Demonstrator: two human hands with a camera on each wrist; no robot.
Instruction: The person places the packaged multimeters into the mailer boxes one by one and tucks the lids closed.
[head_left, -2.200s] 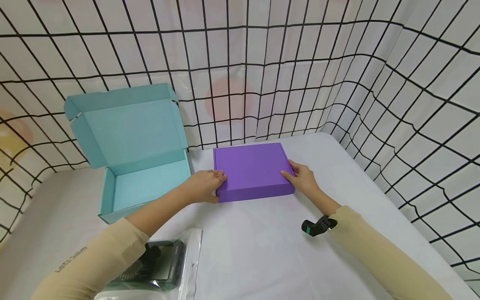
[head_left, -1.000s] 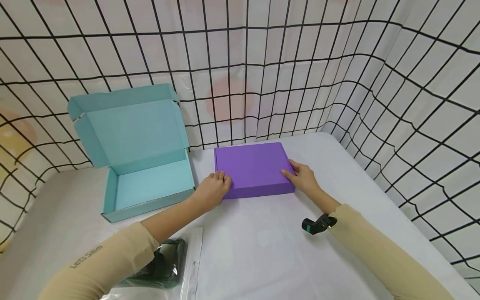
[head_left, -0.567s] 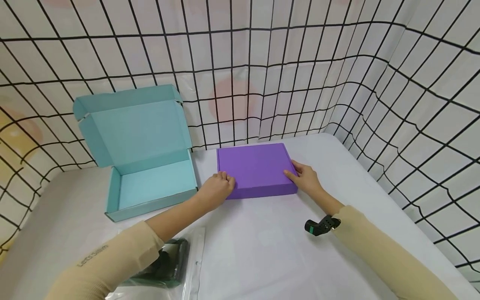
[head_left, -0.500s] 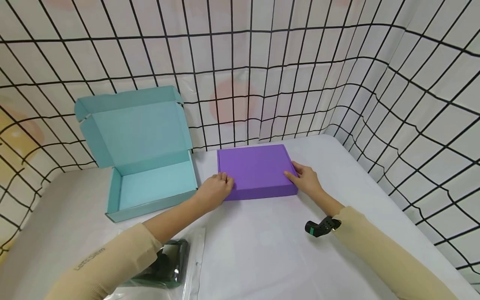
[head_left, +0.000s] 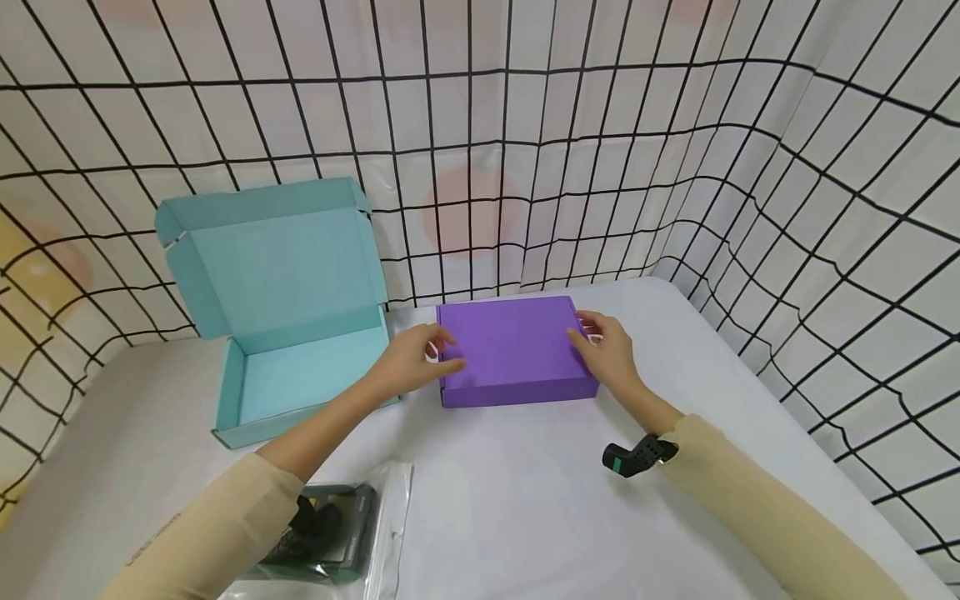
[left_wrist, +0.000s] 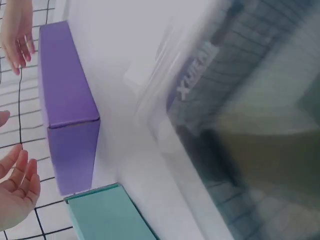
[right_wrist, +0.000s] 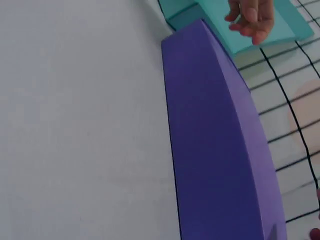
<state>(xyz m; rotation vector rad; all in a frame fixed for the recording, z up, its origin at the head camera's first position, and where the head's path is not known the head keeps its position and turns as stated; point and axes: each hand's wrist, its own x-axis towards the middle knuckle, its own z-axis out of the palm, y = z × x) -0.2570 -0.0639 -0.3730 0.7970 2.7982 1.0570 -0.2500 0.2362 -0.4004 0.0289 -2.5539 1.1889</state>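
Observation:
A closed purple cardboard box (head_left: 517,346) lies flat on the white-covered table, near the back. My left hand (head_left: 412,360) is over its left edge, thumb and fingers spread apart with nothing between them. In the left wrist view a gap shows between this left hand (left_wrist: 17,185) and the box. At the right edge is my right hand (head_left: 609,352), thumb over the top and fingers behind, loosely extended. The left wrist view shows the right hand (left_wrist: 19,35) with straight fingers, holding nothing. Only its fingertips enter the right wrist view.
An open teal cardboard box (head_left: 281,267) stands left of the purple one, lid raised against the black wire grid (head_left: 468,150). In front lies a clear plastic bag (head_left: 393,517) with a dark item inside, partly hidden by my left forearm. A black strap (head_left: 633,457) is on the right wrist.
My left hand has let go of the purple box's front left corner, moved left and spread its fingers. The right hand's fingers have loosened at the right edge. The box stays in place.

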